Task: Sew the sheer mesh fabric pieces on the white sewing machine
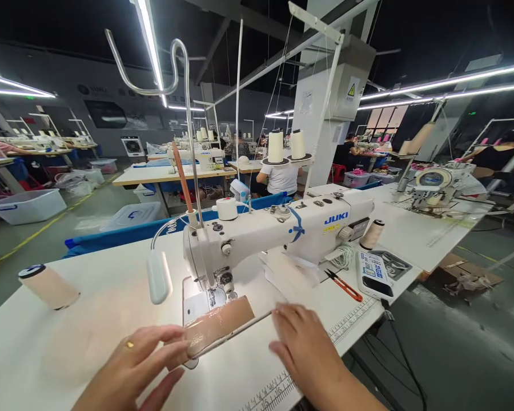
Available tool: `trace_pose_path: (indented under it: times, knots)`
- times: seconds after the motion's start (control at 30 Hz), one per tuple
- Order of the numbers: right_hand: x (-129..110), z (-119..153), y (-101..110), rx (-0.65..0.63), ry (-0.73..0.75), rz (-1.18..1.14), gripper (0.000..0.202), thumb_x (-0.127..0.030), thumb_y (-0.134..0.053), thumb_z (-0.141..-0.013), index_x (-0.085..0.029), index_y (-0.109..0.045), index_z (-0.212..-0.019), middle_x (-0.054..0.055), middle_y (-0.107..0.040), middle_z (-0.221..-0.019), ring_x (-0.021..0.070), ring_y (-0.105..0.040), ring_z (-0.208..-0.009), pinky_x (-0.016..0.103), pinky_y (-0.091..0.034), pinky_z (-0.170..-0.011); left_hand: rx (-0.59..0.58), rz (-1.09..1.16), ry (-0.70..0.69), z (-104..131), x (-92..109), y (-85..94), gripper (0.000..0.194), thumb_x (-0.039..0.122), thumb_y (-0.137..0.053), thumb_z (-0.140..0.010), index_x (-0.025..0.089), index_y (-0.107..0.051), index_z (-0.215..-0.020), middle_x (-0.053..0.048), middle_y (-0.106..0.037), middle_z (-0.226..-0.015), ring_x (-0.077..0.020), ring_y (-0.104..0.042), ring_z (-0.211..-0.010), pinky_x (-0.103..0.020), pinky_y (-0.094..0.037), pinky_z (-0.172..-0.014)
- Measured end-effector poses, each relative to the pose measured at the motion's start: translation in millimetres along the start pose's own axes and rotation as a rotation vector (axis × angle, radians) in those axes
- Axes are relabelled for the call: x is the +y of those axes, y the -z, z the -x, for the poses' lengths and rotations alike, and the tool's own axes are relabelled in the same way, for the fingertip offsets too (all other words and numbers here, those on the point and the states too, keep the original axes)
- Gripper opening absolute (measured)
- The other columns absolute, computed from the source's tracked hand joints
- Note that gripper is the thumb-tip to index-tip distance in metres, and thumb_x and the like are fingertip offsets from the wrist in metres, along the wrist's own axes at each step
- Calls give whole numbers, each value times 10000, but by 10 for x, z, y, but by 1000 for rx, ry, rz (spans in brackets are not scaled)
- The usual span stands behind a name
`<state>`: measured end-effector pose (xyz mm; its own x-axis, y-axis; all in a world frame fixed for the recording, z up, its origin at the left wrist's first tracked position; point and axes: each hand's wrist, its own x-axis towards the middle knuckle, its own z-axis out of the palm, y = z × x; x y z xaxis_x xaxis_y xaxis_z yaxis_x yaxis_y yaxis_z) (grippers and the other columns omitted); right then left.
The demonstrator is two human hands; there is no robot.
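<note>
A glossy brown strip (pixel 223 321) lies on the sewing machine bed, just in front of the presser foot (pixel 213 297). A thin, cord-like edge runs along its near side toward the right. My left hand (pixel 141 362), with a yellow mark on one finger, grips the strip's left end; its thumb sits lower, partly apart. My right hand (pixel 306 342) lies over the table to the right, fingers stretched forward and thumb apart, fingertips at the far end of the thin edge. The white sewing machine (pixel 261 228) stands behind both hands. Sheer pale fabric (pixel 98 331) spreads at left.
A thread cone (pixel 49 286) lies at left; another cone (pixel 372 234) stands at right. Orange thread snips (pixel 345 285) and a control box (pixel 373 274) are beside the machine. A lamp (pixel 157 278) hangs near the needle. Other people sit at machines behind.
</note>
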<state>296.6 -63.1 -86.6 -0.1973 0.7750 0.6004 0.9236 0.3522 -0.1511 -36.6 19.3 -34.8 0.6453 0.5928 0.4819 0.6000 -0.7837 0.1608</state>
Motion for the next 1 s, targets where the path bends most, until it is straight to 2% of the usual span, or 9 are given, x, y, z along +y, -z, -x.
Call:
trace_pose_path:
  times: [0.1, 0.17, 0.27, 0.4, 0.5, 0.57, 0.7, 0.87, 1.0]
  knots:
    - [-216, 150, -233, 26, 246, -67, 412, -431, -735, -925, -179, -639, -1237, 179, -749, -1244, 351, -702, -1046, 428, -601, -762, -125, 162, 80, -145, 245, -88, 231, 411, -632, -986, 359, -718, -1194, -4, -743, -1233, -207, -733, -1055, -246, -617, -889]
    - [-401, 211, -300, 47, 293, -189, 313, -378, -689, -981, -237, -620, -1252, 113, -768, -1200, 287, -710, -1045, 368, -597, -797, -209, 249, 197, -240, 366, -116, 231, 405, -568, -1006, 318, -710, -1166, -26, -752, -1149, -211, -728, -976, -275, -618, -839]
    - [-477, 154, -144, -4, 324, -413, 245, -288, -585, -1041, -268, -579, -1285, 61, -769, -1132, 219, -711, -975, 323, -582, -837, -334, 276, 334, -350, 478, -146, 296, 357, -532, -969, 283, -655, -1228, -44, -729, -1019, -233, -685, -879, -335, -578, -760]
    - [-233, -104, 76, -106, 27, -406, 219, -197, -548, -1023, -218, -578, -1239, 92, -717, -1074, 268, -662, -944, 411, -569, -815, -441, 204, 449, -410, 526, -199, 154, 277, -546, -885, 227, -626, -1006, -50, -675, -968, -244, -620, -860, -363, -486, -749]
    - [-106, -270, 15, -205, -91, -286, 93, -127, -580, -977, -204, -611, -1018, 88, -673, -976, 283, -628, -893, 426, -548, -765, -443, 198, 452, -404, 526, -235, 93, 253, -503, -896, 219, -587, -917, -55, -665, -939, -246, -597, -859, -361, -444, -751]
    - [-95, -340, -36, -255, -114, -319, 173, -81, -553, -969, -219, -556, -863, 55, -639, -889, 252, -610, -824, 383, -523, -717, -406, 241, 452, -390, 520, -231, 158, 277, -451, -951, 223, -596, -919, -60, -674, -936, -246, -600, -857, -361, -442, -758]
    - [-189, -390, 32, -121, -131, -464, 199, -143, -490, -1030, -233, -523, -856, 35, -607, -846, 220, -589, -772, 338, -480, -675, -293, 406, 572, -381, 532, -124, 313, 484, -429, -1018, 230, -593, -937, -48, -683, -874, -240, -619, -805, -354, -458, -744]
    - [-495, -270, 82, 56, 180, -470, 163, -169, -488, -1039, -247, -555, -913, 20, -623, -795, 202, -562, -723, 333, -435, -675, -423, 915, 901, -388, 620, -11, 502, 703, -528, -908, 225, -524, -1062, -1, -673, -814, -196, -632, -667, -304, -475, -622]
    - [-650, -176, -18, -2, 480, -654, 116, -240, -511, -1080, -276, -603, -1018, -22, -670, -786, 153, -589, -682, 279, -449, -649, -418, 959, 896, -306, 632, -37, 446, 392, -722, -756, 212, -497, -1096, 63, -595, -722, -151, -545, -661, -264, -425, -626]
